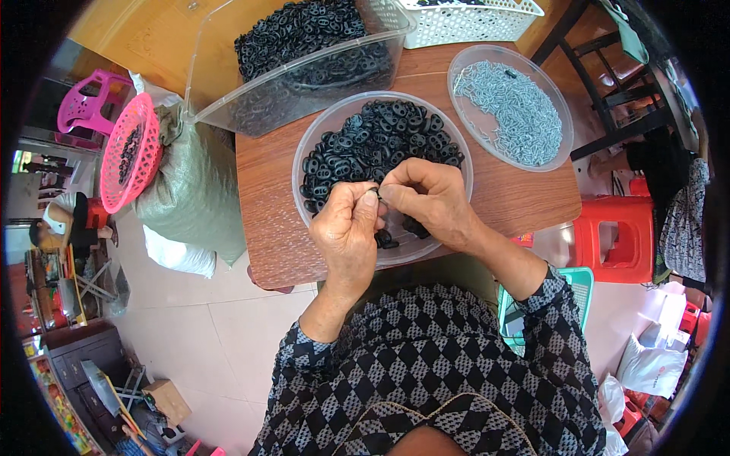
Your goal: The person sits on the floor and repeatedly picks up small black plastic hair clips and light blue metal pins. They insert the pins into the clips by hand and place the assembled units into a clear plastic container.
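Above the near side of a round clear bowl (413,248), both my hands come together fingertip to fingertip. My left hand (346,235) is pinched around a small black plastic piece (375,191), mostly hidden by the fingers. The thumb and forefinger of my right hand (437,204) close on the same spot from the other side. Whether a second part sits between them cannot be made out. Beneath, the bowl holds a heap of black oval plastic pieces (365,140) with two holes each. A few of them lie apart near my fingers.
A shallow round tub (473,114) of small silvery spring-like parts (521,114) stands right on the wooden table (266,228). Behind are a large clear bin (220,83) of black pieces and a white basket (475,24). A pink basket (114,175) tops sacks at left; red stools (620,239) stand right.
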`<state>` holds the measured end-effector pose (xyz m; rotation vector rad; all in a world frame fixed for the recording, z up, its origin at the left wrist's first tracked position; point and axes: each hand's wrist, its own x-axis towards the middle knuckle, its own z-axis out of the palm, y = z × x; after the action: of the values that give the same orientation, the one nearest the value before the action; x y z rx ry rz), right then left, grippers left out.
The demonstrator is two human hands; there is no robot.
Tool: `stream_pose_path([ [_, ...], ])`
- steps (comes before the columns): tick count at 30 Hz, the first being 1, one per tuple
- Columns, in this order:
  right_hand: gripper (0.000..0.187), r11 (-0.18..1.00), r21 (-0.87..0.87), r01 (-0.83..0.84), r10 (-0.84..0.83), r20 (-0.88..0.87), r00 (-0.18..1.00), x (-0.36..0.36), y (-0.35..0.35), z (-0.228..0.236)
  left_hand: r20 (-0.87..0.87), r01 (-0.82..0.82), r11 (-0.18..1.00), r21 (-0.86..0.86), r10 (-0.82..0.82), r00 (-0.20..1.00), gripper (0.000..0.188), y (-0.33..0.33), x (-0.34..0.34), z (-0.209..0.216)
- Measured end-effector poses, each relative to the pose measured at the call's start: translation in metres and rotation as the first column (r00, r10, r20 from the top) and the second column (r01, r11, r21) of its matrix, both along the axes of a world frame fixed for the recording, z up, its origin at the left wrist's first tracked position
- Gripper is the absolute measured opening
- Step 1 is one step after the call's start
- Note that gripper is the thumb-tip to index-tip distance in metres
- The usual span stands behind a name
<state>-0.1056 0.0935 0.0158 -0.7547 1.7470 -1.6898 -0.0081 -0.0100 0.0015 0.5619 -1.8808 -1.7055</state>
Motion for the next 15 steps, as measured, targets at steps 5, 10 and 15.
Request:
stream_pose_path([
  [5,0.013,0.999,0.012,-0.032,0.033,-0.114,0.993,-0.001,-0.001,-0.003,-0.005,0.031,0.99,0.139,-0.031,1.0,0.01,-0.002,0.001,0.001],
  [10,0.013,0.999,-0.046,0.006,-0.01,-0.102,0.995,-0.004,-0.003,-0.014,0.054,0.017,0.965,0.263,-0.033,0.998,0.012,-0.01,-0.002,0.005],
  [15,0.011,1.0,0.027,0.003,-0.001,-0.065,0.998,-0.004,-0.003,-0.008,0.076,0.001,0.96,0.28,-0.023,0.997,0.012,-0.011,0.0,0.004],
])
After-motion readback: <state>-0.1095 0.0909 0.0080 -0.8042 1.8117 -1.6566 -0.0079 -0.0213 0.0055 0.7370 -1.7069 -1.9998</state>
